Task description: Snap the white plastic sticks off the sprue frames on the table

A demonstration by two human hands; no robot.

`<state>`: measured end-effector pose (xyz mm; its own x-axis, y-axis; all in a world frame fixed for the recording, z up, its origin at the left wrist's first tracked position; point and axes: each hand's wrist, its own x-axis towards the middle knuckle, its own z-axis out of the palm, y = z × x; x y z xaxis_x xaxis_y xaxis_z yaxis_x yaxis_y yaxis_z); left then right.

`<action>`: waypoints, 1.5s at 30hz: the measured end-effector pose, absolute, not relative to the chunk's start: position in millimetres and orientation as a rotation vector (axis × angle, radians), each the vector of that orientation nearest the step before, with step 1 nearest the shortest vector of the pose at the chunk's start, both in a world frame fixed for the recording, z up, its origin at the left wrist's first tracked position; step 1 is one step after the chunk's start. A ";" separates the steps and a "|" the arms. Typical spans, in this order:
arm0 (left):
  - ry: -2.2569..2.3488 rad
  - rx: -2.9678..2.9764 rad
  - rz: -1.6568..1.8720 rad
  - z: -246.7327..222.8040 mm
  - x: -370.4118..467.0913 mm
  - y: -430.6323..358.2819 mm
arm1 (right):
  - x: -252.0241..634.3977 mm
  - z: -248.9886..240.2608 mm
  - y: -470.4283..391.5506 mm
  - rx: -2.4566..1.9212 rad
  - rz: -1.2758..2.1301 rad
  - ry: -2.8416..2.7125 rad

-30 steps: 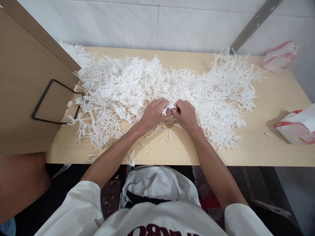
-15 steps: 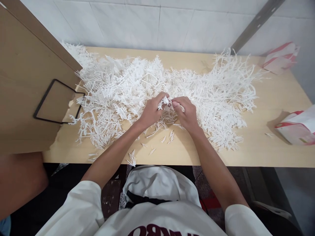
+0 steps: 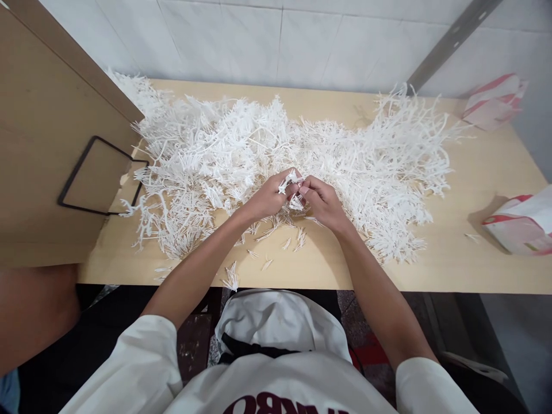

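Observation:
My left hand (image 3: 276, 192) is closed on a small white branched plastic piece (image 3: 290, 179), whose tips stick out between thumb and fingers. Close beside it, my right hand (image 3: 322, 200) pinches at the same piece, fingertips nearly meeting the left ones. A large heap of white branched plastic pieces (image 3: 224, 144) spreads over the table behind and to both sides of the hands. Loose bits (image 3: 299, 238) lie on the wood in front of them. The exact contact between the fingertips is too small to make out.
A brown cardboard panel (image 3: 52, 144) with a black wire frame (image 3: 81, 172) stands at the left. Two red-and-white packets (image 3: 517, 224) sit at the right end of the table (image 3: 457, 241). A metal post (image 3: 452, 46) rises by the tiled wall. Another person's limb (image 3: 38, 316) shows at lower left.
My right hand has shifted slightly down and left, its fingertips closer to my left hand. More of the white piece now shows beneath the fingers.

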<state>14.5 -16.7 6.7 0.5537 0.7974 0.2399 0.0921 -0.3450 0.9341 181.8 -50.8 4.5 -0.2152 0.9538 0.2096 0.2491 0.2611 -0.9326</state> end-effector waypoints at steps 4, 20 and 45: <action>0.690 1.564 0.922 2.6 19.5 -18.6 | 175.7 2.6 -50.9 -1.034 1.128 -1.476; 0.729 0.802 0.970 10.0 23.1 -24.0 | 175.7 12.0 -53.6 -1.060 1.153 -1.531; 0.866 1.326 1.210 5.2 19.5 -16.1 | 177.0 -0.1 -45.4 -1.198 0.703 -1.468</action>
